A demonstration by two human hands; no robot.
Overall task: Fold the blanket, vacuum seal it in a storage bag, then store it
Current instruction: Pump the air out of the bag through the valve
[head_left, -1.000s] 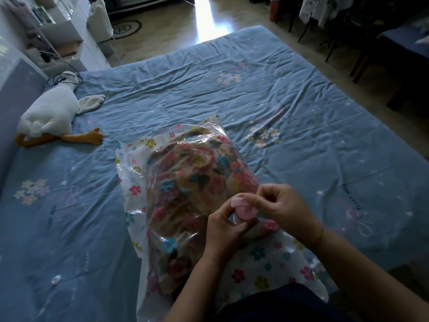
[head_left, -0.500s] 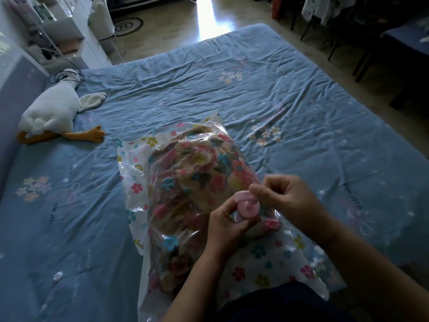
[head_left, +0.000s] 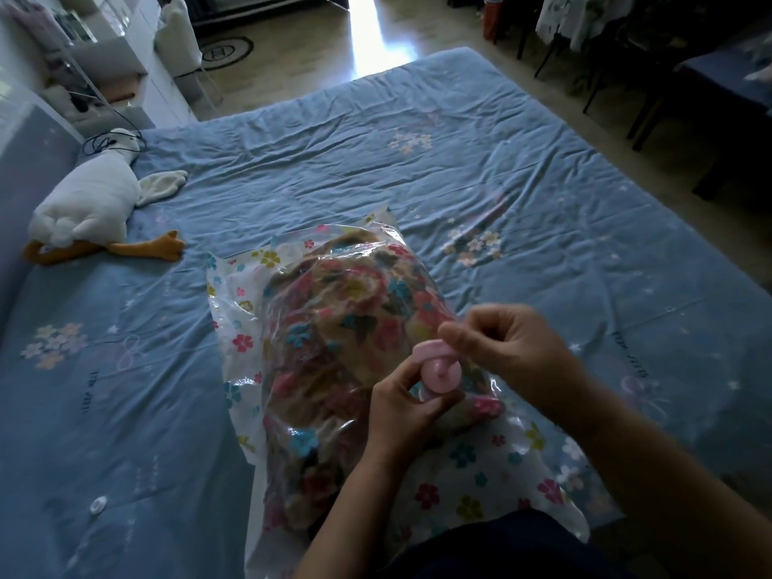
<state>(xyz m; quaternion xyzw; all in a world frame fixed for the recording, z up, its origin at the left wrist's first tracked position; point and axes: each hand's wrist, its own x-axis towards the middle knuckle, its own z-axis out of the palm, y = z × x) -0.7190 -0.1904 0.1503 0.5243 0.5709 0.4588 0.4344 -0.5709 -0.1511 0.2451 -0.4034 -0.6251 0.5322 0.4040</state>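
The folded floral blanket (head_left: 334, 361) is already inside the clear flower-printed storage bag (head_left: 480, 465), which lies on the blue bed (head_left: 417, 173) near its near edge, roughly midway between the left and right sides. The step in hand looks to be the opening of the pink air valve (head_left: 440, 371) on top of the bag, so that the air can be drawn out.

The left hand (head_left: 403, 415) grips the valve's base from below and from the side, fingers and thumb curled round it with the bag film bunched beneath. The right hand (head_left: 509, 348) is curled, its thumb and forefinger pinching the hinged pink cap (head_left: 426, 351) at the valve's far rim; the cap stands tilted up, so it seems to be partly lifted.

To do this well, the left hand should hold the base firm and level, so that the pull goes into the cap and not into the thin film around the valve, which could tear or crease at the weld. The right hand should lift the cap along its hinge, not twist it sideways. The blanket under the valve should lie flat, lest cloth block the opening. Whether the bag's zip edge is fully closed cannot be told from here; it should be checked before any suction.

A plush goose (head_left: 92, 211) lies at the bed's far left edge, well apart from the bag.
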